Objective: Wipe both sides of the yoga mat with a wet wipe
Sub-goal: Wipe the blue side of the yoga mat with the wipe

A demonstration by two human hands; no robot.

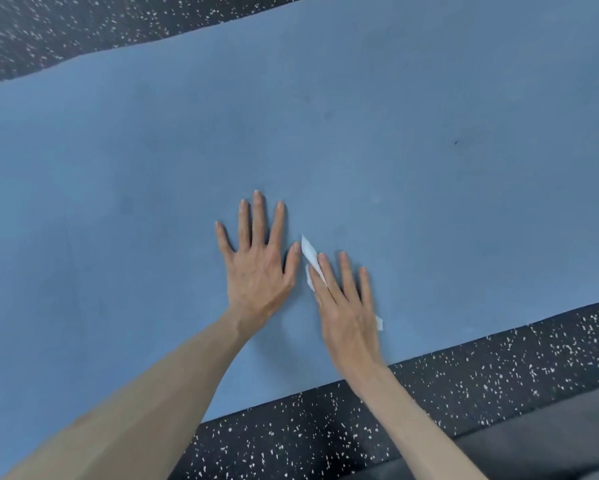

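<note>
Flat on blue yoga mat (360, 133), right hand (346, 306) pressing wet wipe (310, 252)

The yoga mat (395, 133) lies flat and bare from 9 o'clock over 12 o'clock to 3 o'clock of the hands; nothing stands on it there, so a hand can slide freely in these directions. The left hand (256, 268) lies flat just beside the right hand (346, 306), at its 10 o'clock, and blocks this side. At 5 o'clock the mat ends near the hands, at the speckled floor (464, 382).
</note>
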